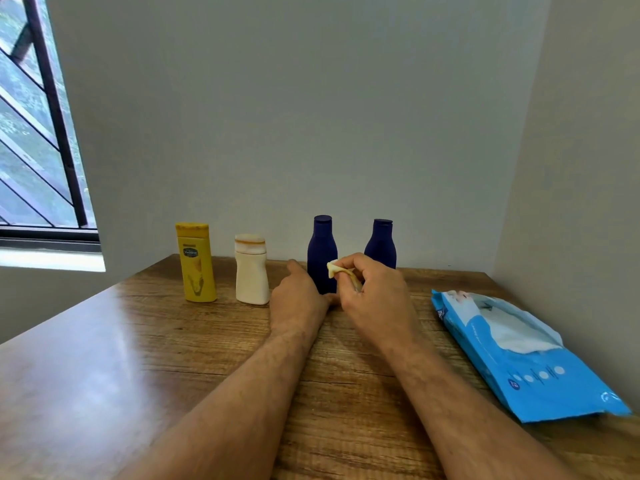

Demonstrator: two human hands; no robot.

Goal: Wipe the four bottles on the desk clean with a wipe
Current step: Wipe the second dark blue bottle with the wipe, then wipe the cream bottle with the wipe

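Left hand point(297, 295): gripped base of near navy bottle point(322, 252) | right hand point(372, 289): pinched crumpled wipe point(336, 268) against it | wipes pack point(519, 355): lay on desk point(104, 358), right.

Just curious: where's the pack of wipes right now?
The blue wipes pack lies flat on the desk's right side, near the wall, right of the right hand.

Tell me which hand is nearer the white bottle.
Left. The left hand sits just right of the white bottle; the right hand is farther right, past a blue bottle.
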